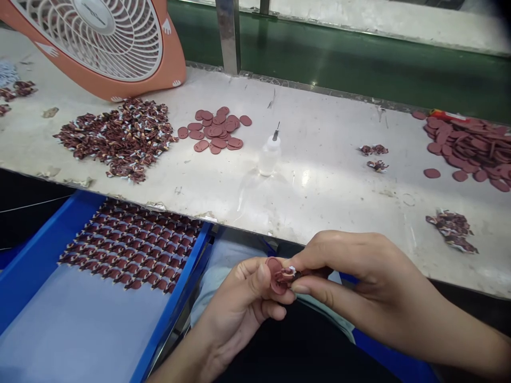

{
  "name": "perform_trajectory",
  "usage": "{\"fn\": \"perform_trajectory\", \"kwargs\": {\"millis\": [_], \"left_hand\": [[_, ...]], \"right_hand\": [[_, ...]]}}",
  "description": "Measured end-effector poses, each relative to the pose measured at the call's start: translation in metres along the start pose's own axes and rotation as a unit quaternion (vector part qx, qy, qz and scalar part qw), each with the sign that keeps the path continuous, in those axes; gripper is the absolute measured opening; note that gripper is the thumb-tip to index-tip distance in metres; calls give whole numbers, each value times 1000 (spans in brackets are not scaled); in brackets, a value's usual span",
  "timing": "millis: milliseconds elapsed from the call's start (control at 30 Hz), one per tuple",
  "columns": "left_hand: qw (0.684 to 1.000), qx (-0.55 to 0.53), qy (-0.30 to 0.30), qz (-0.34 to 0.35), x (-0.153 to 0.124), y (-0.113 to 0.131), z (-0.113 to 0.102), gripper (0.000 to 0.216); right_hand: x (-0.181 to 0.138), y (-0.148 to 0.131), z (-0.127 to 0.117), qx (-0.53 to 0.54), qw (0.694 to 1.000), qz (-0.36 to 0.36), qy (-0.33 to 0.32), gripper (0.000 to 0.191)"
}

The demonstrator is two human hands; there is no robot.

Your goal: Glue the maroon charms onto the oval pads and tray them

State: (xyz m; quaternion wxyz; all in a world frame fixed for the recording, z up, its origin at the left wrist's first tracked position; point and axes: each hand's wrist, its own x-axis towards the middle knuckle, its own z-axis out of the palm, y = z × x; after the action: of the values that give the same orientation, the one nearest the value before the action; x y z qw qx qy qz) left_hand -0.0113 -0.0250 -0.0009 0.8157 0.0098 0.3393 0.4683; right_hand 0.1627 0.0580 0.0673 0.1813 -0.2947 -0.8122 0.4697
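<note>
Between thumb and fingers, my left hand (243, 300) grips a reddish-brown oval disc (274, 268). My right hand (355, 276) pinches a small brown figure (289, 273) with white and tan parts, pressed against the face of that disc. Both hands meet in front of the table edge, above my lap. On the table beyond them stands a small clear bottle (269, 157) with a needle tip pointing up. A loose group of similar oval discs (217, 129) lies left of the bottle, beside a big heap of brown figures (120, 135).
An orange fan (171, 58) stands at the back left. Below the table edge, a blue tray (159, 340) holds rows of joined pieces (131, 242). More discs (471, 146) are piled at the right, with small figure clusters (451, 230) nearer. A metal post (228, 37) rises behind.
</note>
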Motion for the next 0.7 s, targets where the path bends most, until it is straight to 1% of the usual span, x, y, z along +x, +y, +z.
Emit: {"fn": "perform_trajectory", "kwargs": {"millis": [133, 433, 567, 700], "left_hand": [[1000, -7, 22, -11, 0, 0, -1, 29], [999, -14, 37, -19, 1, 1, 0, 32], [999, -26, 31, -14, 1, 1, 0, 25], [999, -31, 26, -8, -1, 1, 1, 21]], "right_hand": [[3, 2, 0, 0, 1000, 4, -6, 11], [5, 1, -3, -21, 999, -23, -25, 14], [6, -1, -4, -44, 998, -34, -36, 10], [9, -5, -5, -76, 994, -45, -63, 12]]}}
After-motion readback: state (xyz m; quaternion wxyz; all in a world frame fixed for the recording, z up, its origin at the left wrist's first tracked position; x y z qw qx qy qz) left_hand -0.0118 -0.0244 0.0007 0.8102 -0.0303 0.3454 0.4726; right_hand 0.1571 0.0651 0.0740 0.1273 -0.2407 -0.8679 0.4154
